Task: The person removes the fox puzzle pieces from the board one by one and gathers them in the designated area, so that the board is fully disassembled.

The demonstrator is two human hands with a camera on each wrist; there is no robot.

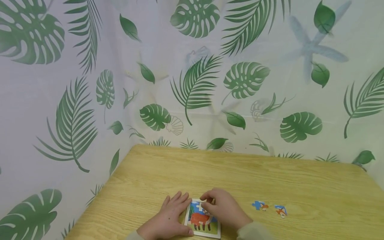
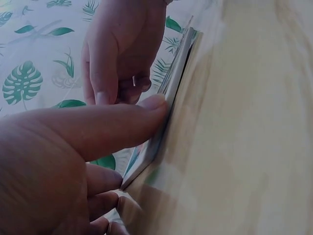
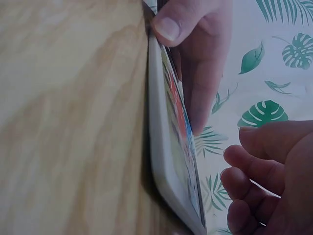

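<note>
Pale walls point(image 1: 156, 43) printed with green leaves point(image 1: 195, 16) and faint starfish point(image 1: 312, 47) rise behind and beside a wood-grain table point(image 1: 228, 173)

Yellowish wood-grained table point(image 1: 180, 170) with a white-framed puzzle point(image 1: 200, 219) and, to its right, loose puzzle pieces point(image 1: 256, 205)

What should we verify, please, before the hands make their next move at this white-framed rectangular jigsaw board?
1. White-framed rectangular jigsaw board lying flat on the yellow wood-grain table: ok, appears flat.
2. Left hand steadying it: ok, thumb on the frame's edge.
3. Right hand free to pick up: ok, no piece shows at its fingertips.
4. Loose blue-and-orange jigsaw pieces picture side up, right of the board: ok.
5. Whole picture uncovered: not ok, the right hand blocks its upper right in the head view.
6. Which piece fits the white gap: cannot tell.
</note>
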